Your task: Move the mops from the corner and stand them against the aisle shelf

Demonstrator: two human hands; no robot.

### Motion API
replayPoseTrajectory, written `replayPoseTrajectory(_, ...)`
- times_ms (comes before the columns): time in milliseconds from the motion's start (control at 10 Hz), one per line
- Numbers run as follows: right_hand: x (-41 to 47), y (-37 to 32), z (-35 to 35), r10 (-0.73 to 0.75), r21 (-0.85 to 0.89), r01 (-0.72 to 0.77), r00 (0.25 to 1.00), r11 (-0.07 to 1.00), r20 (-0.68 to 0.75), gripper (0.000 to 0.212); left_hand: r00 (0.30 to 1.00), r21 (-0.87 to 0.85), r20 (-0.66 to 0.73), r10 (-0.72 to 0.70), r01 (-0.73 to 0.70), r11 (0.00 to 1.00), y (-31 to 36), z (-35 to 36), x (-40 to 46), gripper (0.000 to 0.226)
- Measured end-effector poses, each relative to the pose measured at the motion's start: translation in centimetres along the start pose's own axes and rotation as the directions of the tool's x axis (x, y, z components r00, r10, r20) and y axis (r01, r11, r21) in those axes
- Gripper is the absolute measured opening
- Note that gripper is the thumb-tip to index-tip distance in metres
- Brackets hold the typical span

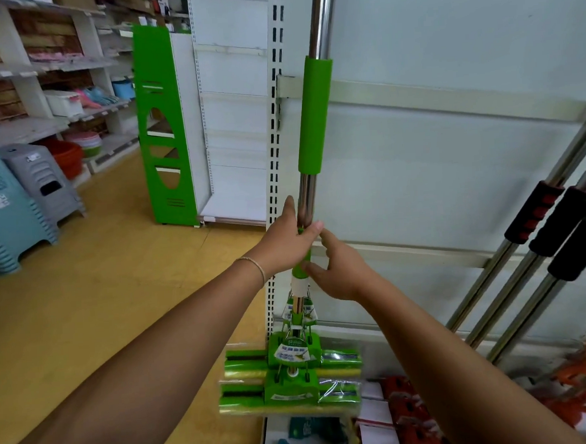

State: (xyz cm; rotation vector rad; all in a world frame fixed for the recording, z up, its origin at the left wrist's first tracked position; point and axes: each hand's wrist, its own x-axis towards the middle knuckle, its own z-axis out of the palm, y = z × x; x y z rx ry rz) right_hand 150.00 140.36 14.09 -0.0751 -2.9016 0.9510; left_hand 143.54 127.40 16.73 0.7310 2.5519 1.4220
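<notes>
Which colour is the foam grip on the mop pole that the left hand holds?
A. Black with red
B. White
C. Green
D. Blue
C: the left hand grips the steel pole of the green sponge mop, and the foam grip above that hand is plain green; the black-and-red grips belong to the other mops leaning at the right.

both arms outstretched, left grip point(291, 237) curled closed, right grip point(339, 270) loosely spread

No text is legible: the printed labels on the green mop heads point(290, 376), the sticker on the grey stool point(40, 179) and the shelf packets point(307, 430) are too blurred to read.
</notes>
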Motion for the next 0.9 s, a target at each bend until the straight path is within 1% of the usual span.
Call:
replayPoseTrajectory(200, -1.4, 1.7, 0.6, 0.008, -0.053, -0.007, 1.000, 0.999, 0.018, 0.083, 0.998, 0.017, -0.002, -0.062, 0.062, 0.998, -1.1, 1.3, -1.9, 0.078)
replayPoseTrajectory(300, -2.2, 3.1, 1.7, 0.032, -0.031, -0.031, 0.998, 0.999, 0.056, 0.082, 0.996, 0.035, -0.010, -0.086, 0.086, 0.996, -2.4, 2.4, -3.1, 0.071)
replayPoseTrajectory(400, -3.2, 4.6, 3.0, 0.053, 0.009, -0.054, 0.994, 0.999, 0.098, 0.082, 0.988, 0.083, -0.033, -0.148, 0.151, 0.985, -3.8, 3.6, -4.5, 0.073)
replayPoseTrajectory(500, -4.2, 5.7, 4.2, 0.074, 0.024, -0.077, 0.990, 0.997, 0.124, 0.080, 0.974, 0.076, -0.033, -0.223, 0.225, 0.971, -5.3, 4.9, -6.0, 0.071)
replayPoseTrajectory(600, -5.4, 6.1, 4.9, 0.102, 0.021, -0.105, 0.986, 0.994, 0.135, 0.078, 0.970, 0.083, -0.022, -0.242, 0.243, 0.967, -5.9, 5.8, -7.4, 0.065)
replayPoseTrajectory(700, -6.4, 6.1, 5.1, 0.117, 0.018, -0.121, 0.984, 0.993, 0.136, 0.077, 0.977, 0.098, -0.008, -0.211, 0.211, 0.973, -6.0, 6.0, -8.2, 0.053)
replayPoseTrajectory(800, -7.9, 5.3, 4.3, 0.134, 0.001, -0.135, 0.985, 0.991, 0.113, 0.078, 0.985, 0.124, -0.005, -0.175, 0.174, 0.977, -5.1, 5.7, -9.5, 0.049)
replayPoseTrajectory(900, -9.4, 4.0, 3.7, 0.131, -0.026, -0.129, 0.990, 0.991, 0.051, 0.078, 0.991, 0.154, -0.005, -0.133, 0.132, 0.979, -4.4, 5.0, -10.9, 0.053)
